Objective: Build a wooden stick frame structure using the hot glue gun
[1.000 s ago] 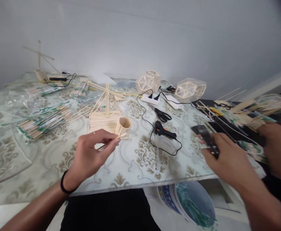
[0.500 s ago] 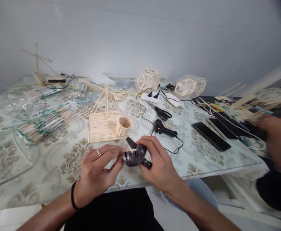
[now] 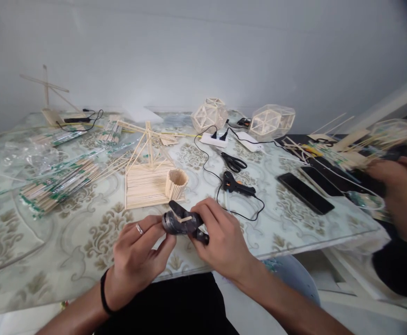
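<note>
My right hand is wrapped round a black hand tool with a rounded head and stubby arms; its exact kind is unclear. A short piece of pale wooden stick lies across the tool. Against the tool's rounded left end are the closed fingertips of my left hand; what they pinch is hidden. Just beyond, a flat stick platform carries an upright stick frame and a small round cup of sticks.
Bundles of wooden sticks lie left. To the right are scissors, a corded glue gun, a power strip and a phone. Stick-framed shapes stand at the back. Another person's hand works at far right.
My hands and the black tool have moved slightly left. The short stick piece now lies at a slant across the tool, clear of my left fingertips. The other person's hand has shifted a little.
</note>
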Demonstrator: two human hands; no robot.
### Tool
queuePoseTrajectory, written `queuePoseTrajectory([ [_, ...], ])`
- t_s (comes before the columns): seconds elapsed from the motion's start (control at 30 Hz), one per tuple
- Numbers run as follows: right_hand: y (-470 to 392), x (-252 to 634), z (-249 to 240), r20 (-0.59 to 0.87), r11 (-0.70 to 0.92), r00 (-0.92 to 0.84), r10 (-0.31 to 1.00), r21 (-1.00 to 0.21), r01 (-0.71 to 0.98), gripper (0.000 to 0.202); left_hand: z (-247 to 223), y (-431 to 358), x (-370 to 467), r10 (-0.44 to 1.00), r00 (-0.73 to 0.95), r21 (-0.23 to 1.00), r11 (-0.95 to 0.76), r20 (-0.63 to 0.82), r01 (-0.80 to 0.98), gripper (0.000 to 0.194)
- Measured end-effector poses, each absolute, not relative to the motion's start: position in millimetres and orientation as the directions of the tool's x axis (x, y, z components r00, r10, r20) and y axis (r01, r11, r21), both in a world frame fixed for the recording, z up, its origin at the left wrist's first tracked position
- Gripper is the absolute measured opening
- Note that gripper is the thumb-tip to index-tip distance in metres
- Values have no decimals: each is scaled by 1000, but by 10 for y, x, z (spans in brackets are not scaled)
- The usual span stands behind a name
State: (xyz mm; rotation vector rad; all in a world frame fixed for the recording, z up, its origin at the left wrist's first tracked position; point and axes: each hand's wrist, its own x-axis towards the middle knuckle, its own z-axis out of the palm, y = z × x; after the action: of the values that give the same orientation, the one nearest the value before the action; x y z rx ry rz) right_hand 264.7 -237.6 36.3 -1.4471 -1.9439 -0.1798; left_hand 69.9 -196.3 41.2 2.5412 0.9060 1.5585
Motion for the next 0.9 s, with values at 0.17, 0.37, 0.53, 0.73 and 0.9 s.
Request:
queuePoseTrajectory([
  [0.17, -2359, 2687, 370, 561, 334, -150, 814, -241, 911, 6, 451, -1947, 706, 598, 338, 471, -792, 727, 387, 18],
  [0.37, -2314, 2744, 357, 523, 317, -171, 835, -203, 926, 10, 583, -1884, 736, 707, 348, 637, -706, 616, 308, 17],
  [0.53, -2306, 2774, 261, 484, 283, -147, 863, -221, 933, 12, 609, -1877, 757, 794, 359, 737, -598, 490, 315, 16],
  [0.73, -2348, 2743, 153, 499, 269, -85, 862, -309, 912, 5, 623, -1879, 836, 862, 333, 817, -484, 382, 313, 15],
  [0.9, -2323, 3036, 402, 505, 152, 88, 859, -416, 897, 27, 626, -1765, 876, 909, 372, 938, -277, 186, 207, 10],
])
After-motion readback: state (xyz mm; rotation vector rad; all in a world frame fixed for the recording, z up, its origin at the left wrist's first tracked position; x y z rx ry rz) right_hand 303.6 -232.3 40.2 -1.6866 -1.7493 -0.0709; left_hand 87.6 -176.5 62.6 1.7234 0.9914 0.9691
